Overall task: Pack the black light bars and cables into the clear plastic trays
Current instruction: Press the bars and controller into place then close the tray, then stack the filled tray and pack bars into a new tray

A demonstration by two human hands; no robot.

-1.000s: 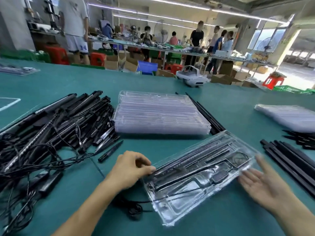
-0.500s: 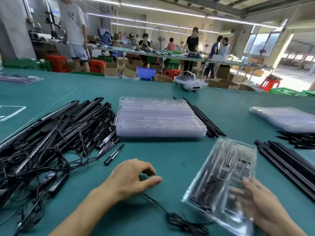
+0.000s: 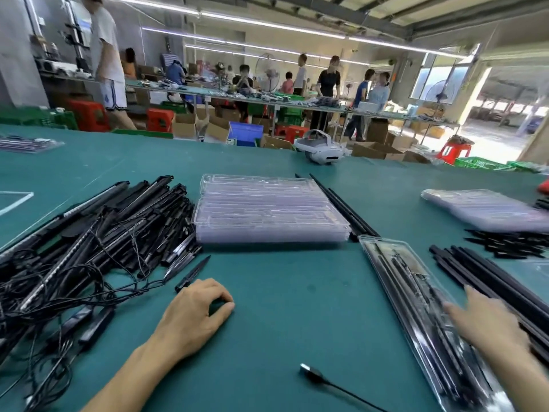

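Plastic tray (image 3: 398, 281): packed, apparently for setting aside.
Right hand (image 3: 487, 328): lay flat on it.
Left hand (image 3: 193, 316): loose, empty.

One head-worn wide-angle view — looking forward and down, close over the green table (image 3: 282, 307) — workshop beyond.

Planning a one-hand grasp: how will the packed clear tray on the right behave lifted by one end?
Packed tray looks thin, so it likely flexes if lifted by one end, though the long bars inside may stiffen it. Glossy plastic, probably slippery to hold. The loose cable nearby may drag or snag if attached.
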